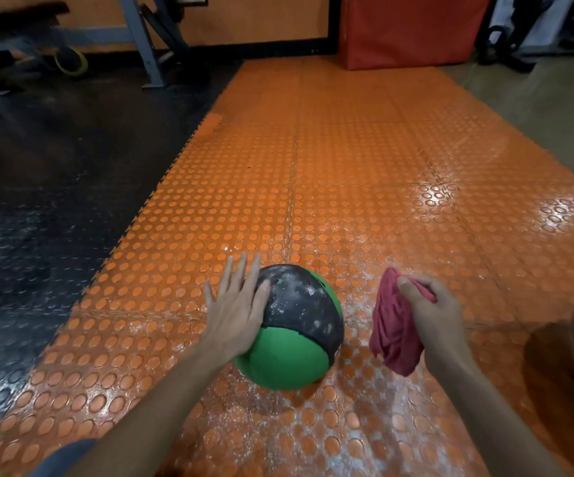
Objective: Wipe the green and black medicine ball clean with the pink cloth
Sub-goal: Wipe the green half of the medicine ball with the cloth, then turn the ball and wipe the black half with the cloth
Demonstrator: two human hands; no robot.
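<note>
Our straight-fingered left hand pressed the medicine ball; right of it, our right hand clenched the pink cloth; red box beyond.

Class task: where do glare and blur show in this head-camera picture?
Head view: glare on the glossy orange studded floor mat at right; grey metal frame at top left blurred; green and black medicine ball sharp.

Orange studded floor mat, white-smeared; green and black medicine ball directly on it
</note>
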